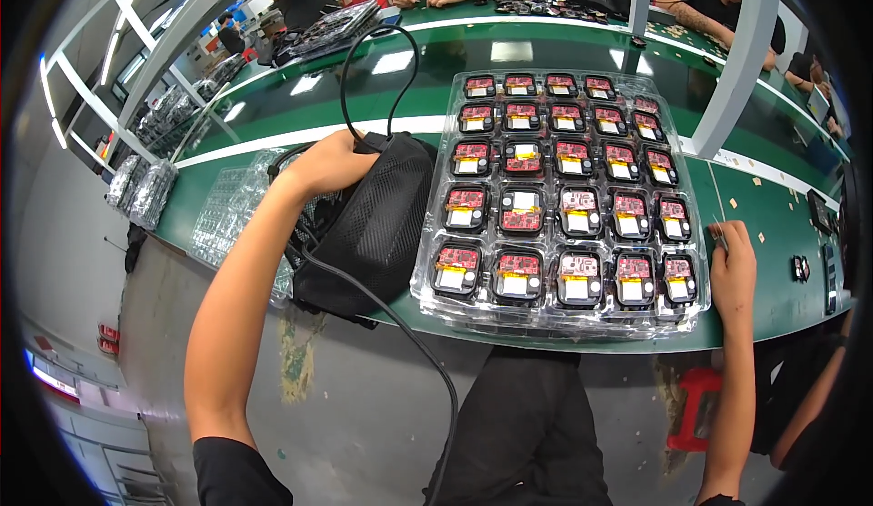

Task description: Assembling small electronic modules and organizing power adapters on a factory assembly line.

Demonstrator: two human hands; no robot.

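A clear plastic tray (436, 295) lies on the green workbench (273, 106) in front of me, its pockets filled with several small black units showing red circuit boards (523, 208). My left hand (329, 162) grips the top of a black mesh pouch (373, 229) standing at the tray's left edge. A black cable (382, 310) runs from the pouch down past my lap, and loops above it. My right hand (732, 265) rests on the bench at the tray's right corner, fingers curled on a small grey tool (718, 236).
Stacks of empty clear trays (232, 215) sit left of the pouch. A grey post (741, 70) rises right of the tray. Other people work at the far side of the bench. Small parts (800, 268) lie at the right. A red stool (696, 406) stands below.
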